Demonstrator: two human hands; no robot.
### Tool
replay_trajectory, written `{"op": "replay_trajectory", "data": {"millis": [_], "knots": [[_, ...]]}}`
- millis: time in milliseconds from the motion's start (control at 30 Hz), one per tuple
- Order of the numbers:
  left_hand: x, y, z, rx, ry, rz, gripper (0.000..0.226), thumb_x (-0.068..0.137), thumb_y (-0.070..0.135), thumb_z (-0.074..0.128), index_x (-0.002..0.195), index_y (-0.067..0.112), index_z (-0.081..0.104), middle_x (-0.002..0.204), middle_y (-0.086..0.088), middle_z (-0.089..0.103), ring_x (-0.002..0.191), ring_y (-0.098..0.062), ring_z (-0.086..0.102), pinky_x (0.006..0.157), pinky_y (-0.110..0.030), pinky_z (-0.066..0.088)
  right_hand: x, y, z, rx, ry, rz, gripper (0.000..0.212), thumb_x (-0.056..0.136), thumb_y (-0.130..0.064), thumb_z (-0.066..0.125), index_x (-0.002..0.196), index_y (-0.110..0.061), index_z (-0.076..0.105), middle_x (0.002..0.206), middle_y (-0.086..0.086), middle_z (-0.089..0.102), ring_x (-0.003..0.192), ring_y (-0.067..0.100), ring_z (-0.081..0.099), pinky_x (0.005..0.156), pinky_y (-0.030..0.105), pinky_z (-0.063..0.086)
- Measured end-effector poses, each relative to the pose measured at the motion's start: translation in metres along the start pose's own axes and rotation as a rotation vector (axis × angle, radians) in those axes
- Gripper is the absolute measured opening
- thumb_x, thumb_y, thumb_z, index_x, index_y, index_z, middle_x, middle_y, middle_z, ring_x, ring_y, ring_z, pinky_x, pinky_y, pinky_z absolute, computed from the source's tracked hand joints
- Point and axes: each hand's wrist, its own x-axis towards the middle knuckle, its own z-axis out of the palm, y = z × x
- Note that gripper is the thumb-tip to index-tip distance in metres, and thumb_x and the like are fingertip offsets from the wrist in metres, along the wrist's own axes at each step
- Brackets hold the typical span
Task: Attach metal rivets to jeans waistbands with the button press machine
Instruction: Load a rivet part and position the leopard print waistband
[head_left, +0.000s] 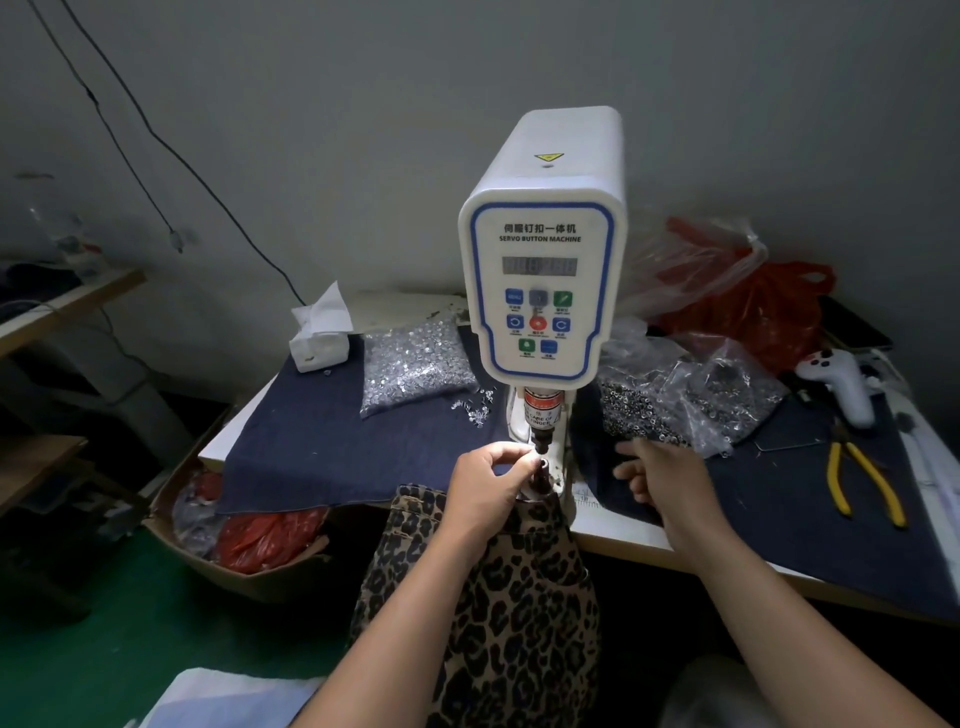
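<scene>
White servo button press machine (543, 280) stands directly above and beyond both hands, ram up, so no press is under way in this frame. Leopard-print jeans (498, 613) hang from under the left hand down toward the camera, waistband end draped at the lower die post; can't see any set rivet on the fabric, so count done is unknown. Clear bag of silver rivet parts (415, 364) sits beyond and left of the left hand, on the dark denim cloth covering the tabletop (332, 447); open bag of dark metal ring parts (670, 400) sits just beyond the right hand. Left hand (488, 483) has fingertips pinched at the die under the ram, looks like seating a small part, the part itself too small to confirm. Right hand (660, 478) is loose, fingers spread, holding nothing, hovering over the cloth near the ring bag. Judgement: loading stage; cap pickup, fabric alignment and the press stroke all remain.
</scene>
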Motion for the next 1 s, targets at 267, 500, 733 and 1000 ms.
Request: {"op": "replay_trajectory", "data": {"millis": [267, 500, 733, 1000], "knots": [[0.004, 0.008, -0.004, 0.237, -0.026, 0.051, 0.012, 0.091, 0.036, 0.079, 0.081, 0.037, 0.073, 0.093, 0.021, 0.075, 0.091, 0.01, 0.067, 0.074, -0.004, 0.043, 0.005, 0.011, -0.011, 0.035, -0.065, -0.091, 0.026, 0.103, -0.016, 0.049, 0.099, -0.008, 0.073, 0.065, 0.007, 0.069, 0.053, 0.011, 0.049, 0.056, 0.026, 0.041], [0.005, 0.012, -0.005, 0.302, -0.029, 0.063, 0.008, 0.091, 0.032, 0.079, 0.085, 0.033, 0.074, 0.092, 0.018, 0.076, 0.094, 0.002, 0.068, 0.081, -0.016, 0.048, 0.002, 0.013, -0.012, -0.01, -0.071, -0.152, 0.027, 0.105, -0.018, 0.048, 0.097, -0.012, 0.074, 0.067, 0.006, 0.069, 0.056, 0.01, 0.052, 0.058, 0.026, 0.043], [0.008, 0.022, -0.005, 0.441, -0.044, 0.046, 0.022, 0.092, 0.033, 0.077, 0.075, 0.039, 0.064, 0.086, 0.025, 0.068, 0.09, 0.009, 0.061, 0.07, -0.009, 0.039, 0.002, 0.014, -0.011, -0.01, -0.072, -0.179, 0.028, 0.106, -0.018, 0.048, 0.097, -0.011, 0.074, 0.065, 0.004, 0.068, 0.056, 0.011, 0.05, 0.056, 0.024, 0.042], [0.003, 0.022, -0.008, 0.324, -0.049, -0.015, 0.008, 0.09, 0.034, 0.079, 0.084, 0.035, 0.074, 0.085, 0.018, 0.075, 0.078, 0.008, 0.068, 0.067, -0.009, 0.045, 0.004, 0.02, -0.013, -0.102, -0.074, -0.237, 0.029, 0.106, -0.021, 0.047, 0.096, -0.016, 0.074, 0.066, 0.001, 0.07, 0.056, 0.007, 0.053, 0.056, 0.023, 0.045]]}}
